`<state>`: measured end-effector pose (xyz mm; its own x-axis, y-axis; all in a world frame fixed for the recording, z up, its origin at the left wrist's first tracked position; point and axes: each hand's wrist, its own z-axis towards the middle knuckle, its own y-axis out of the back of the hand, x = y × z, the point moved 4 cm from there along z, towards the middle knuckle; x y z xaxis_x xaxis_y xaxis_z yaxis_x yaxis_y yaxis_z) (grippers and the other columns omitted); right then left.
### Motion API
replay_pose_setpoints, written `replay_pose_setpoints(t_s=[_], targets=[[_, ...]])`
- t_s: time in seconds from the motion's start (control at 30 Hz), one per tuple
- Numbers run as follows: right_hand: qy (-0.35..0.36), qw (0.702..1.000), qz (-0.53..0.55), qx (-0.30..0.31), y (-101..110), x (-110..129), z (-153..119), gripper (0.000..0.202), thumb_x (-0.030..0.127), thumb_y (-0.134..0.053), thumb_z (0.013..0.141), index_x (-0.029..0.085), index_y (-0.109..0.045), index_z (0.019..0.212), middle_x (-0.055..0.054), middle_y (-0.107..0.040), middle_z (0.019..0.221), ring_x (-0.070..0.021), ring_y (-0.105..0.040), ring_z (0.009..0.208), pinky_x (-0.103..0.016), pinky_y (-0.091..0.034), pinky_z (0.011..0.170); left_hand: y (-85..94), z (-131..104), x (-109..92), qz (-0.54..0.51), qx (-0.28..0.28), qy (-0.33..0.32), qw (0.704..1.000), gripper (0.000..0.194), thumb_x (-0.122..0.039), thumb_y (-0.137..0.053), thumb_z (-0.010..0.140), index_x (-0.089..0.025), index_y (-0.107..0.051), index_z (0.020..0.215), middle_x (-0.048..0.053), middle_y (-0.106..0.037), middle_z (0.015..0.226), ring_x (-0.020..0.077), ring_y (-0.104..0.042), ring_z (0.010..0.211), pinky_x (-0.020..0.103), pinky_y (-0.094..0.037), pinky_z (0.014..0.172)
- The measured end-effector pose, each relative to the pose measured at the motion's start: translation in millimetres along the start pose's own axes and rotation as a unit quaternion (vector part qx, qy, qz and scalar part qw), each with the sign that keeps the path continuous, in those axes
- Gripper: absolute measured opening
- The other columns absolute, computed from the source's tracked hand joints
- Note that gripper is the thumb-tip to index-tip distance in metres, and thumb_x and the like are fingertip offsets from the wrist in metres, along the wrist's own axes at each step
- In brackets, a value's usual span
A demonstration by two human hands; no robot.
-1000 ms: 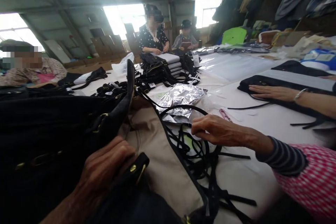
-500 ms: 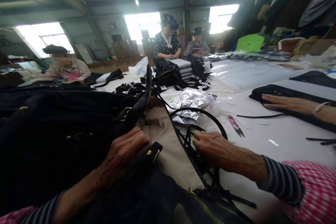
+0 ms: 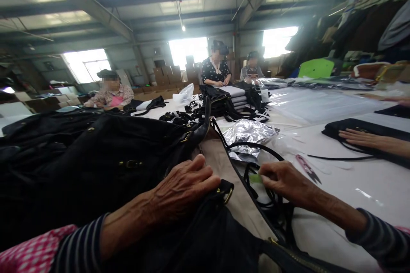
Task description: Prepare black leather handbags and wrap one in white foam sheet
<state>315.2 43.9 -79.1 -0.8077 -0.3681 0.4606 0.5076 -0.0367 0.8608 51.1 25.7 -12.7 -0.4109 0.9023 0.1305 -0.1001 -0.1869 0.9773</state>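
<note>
A large black bag [image 3: 153,149] with gold-coloured buckles and zips lies before me, its beige lining [image 3: 221,158] showing at the opening. My left hand [image 3: 188,183] is closed on the bag's edge, beside a black strap tab [image 3: 226,191] with a metal ring. To the right of the opening, my right hand [image 3: 285,179] is closed in a pinch among thin black straps [image 3: 272,204]. A small green piece [image 3: 255,178] shows right at its fingertips; whether they grip it or a strap, I cannot tell.
Thread snips [image 3: 308,168] lie right of my right hand. Crumpled silver packaging [image 3: 250,136] is behind it. A co-worker's hand [image 3: 360,138] rests on a black bag at the right. Stacked bags [image 3: 235,98] stand farther back, with several people around the table.
The view has tilted up and swung left. My left hand has shifted along the bag's edge, and its back now faces me. The green piece shows more clearly by my right fingertips.
</note>
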Motion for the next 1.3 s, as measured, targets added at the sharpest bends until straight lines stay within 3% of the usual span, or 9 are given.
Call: replay_pose_setpoints(t_s=[0.1, 0.27, 0.43, 0.63, 0.87, 1.03, 1.1, 1.2, 1.3], targets=[[-0.003, 0.996, 0.043, -0.077, 20, 18, 3, 0.019, 0.022, -0.056, 0.089, 0.019, -0.065, 0.072, 0.002, -0.061, 0.065, -0.0119, -0.054, 0.058, -0.023, -0.036, 0.055, 5.5, 3, -1, 0.04, 0.016, -0.02, 0.999, 0.003, -0.023, -0.049, 0.102, -0.02, -0.049, 0.101, 0.003, -0.057, 0.094, 0.0223, -0.042, 0.09, 0.037, -0.033, 0.069], [0.193, 0.964, -0.066, -0.167, 16, 79, 21, 0.017, 0.013, -0.051, 0.093, 0.016, -0.065, 0.085, -0.003, -0.063, 0.083, -0.0134, -0.054, 0.066, -0.027, -0.033, 0.059, 11.0, 3, -2, 0.086, 0.021, -0.037, 0.995, 0.002, -0.02, -0.047, 0.102, -0.019, -0.05, 0.101, 0.003, -0.057, 0.094, 0.0216, -0.042, 0.084, 0.037, -0.03, 0.066], [0.354, 0.927, -0.111, -0.056, -20, 113, 52, 0.015, 0.01, -0.053, 0.098, 0.017, -0.062, 0.088, -0.003, -0.063, 0.087, -0.015, -0.051, 0.068, -0.031, -0.024, 0.053, 12.0, 0, -1, 0.116, -0.021, -0.052, 0.992, 0.015, -0.015, -0.037, 0.104, -0.017, -0.051, 0.099, 0.002, -0.055, 0.085, 0.0182, -0.041, 0.071, 0.036, -0.028, 0.064], [0.337, 0.941, -0.033, -0.027, -36, 113, 90, 0.02, 0.02, -0.054, 0.101, 0.018, -0.06, 0.082, -0.001, -0.059, 0.087, -0.0133, -0.048, 0.067, -0.029, -0.026, 0.057, 15.3, 1, -2, 0.114, -0.052, -0.076, 0.989, 0.021, -0.016, -0.033, 0.105, -0.016, -0.052, 0.097, 0.002, -0.057, 0.081, 0.0171, -0.044, 0.067, 0.035, -0.028, 0.062], [0.426, 0.903, 0.006, 0.054, -37, 112, 83, 0.024, 0.019, -0.042, 0.104, 0.017, -0.056, 0.084, -0.004, -0.061, 0.092, -0.0175, -0.053, 0.088, -0.035, -0.037, 0.092, 19.4, -1, 2, 0.026, -0.046, -0.043, 0.998, 0.022, -0.019, -0.033, 0.106, -0.017, -0.054, 0.109, 0.005, -0.064, 0.094, 0.0171, -0.053, 0.078, 0.033, -0.038, 0.072], [0.342, 0.906, 0.22, 0.115, -22, 98, 69, 0.017, 0.013, -0.049, 0.096, 0.016, -0.066, 0.1, -0.006, -0.069, 0.108, -0.0185, -0.06, 0.101, -0.036, -0.04, 0.099, 20.4, 3, 12, -0.107, -0.014, 0.097, 0.989, 0.029, -0.025, -0.037, 0.106, -0.02, -0.057, 0.086, 0.001, -0.06, 0.086, 0.016, -0.052, 0.082, 0.027, -0.04, 0.071], [0.274, 0.895, 0.334, 0.111, -12, 86, 59, 0.03, 0.011, -0.056, 0.087, 0.015, -0.068, 0.115, -0.007, -0.068, 0.121, -0.0206, -0.06, 0.113, -0.034, -0.043, 0.1, 21.0, 7, 19, -0.167, -0.007, 0.17, 0.971, 0.032, -0.033, -0.04, 0.106, -0.02, -0.059, 0.084, 0.0, -0.059, 0.086, 0.0146, -0.054, 0.081, 0.025, -0.042, 0.072], [0.169, 0.907, 0.38, 0.061, 8, 60, 38, 0.037, 0.015, -0.063, 0.082, 0.016, -0.071, 0.117, -0.009, -0.068, 0.124, -0.0226, -0.062, 0.115, -0.034, -0.047, 0.094, 20.0, 16, 27, -0.232, 0.015, 0.231, 0.945, 0.03, -0.037, -0.049, 0.101, -0.02, -0.063, 0.081, -0.003, -0.06, 0.083, 0.0132, -0.057, 0.076, 0.024, -0.041, 0.069], [0.072, 0.951, 0.297, -0.039, 38, 14, 13, 0.024, 0.027, -0.064, 0.085, 0.016, -0.077, 0.102, -0.009, -0.073, 0.108, -0.0218, -0.066, 0.101, -0.033, -0.05, 0.085, 15.6, 22, 30, -0.217, 0.028, 0.251, 0.943, 0.03, -0.033, -0.054, 0.096, -0.018, -0.06, 0.071, -0.003, -0.058, 0.078, 0.013, -0.056, 0.072, 0.024, -0.039, 0.067]])
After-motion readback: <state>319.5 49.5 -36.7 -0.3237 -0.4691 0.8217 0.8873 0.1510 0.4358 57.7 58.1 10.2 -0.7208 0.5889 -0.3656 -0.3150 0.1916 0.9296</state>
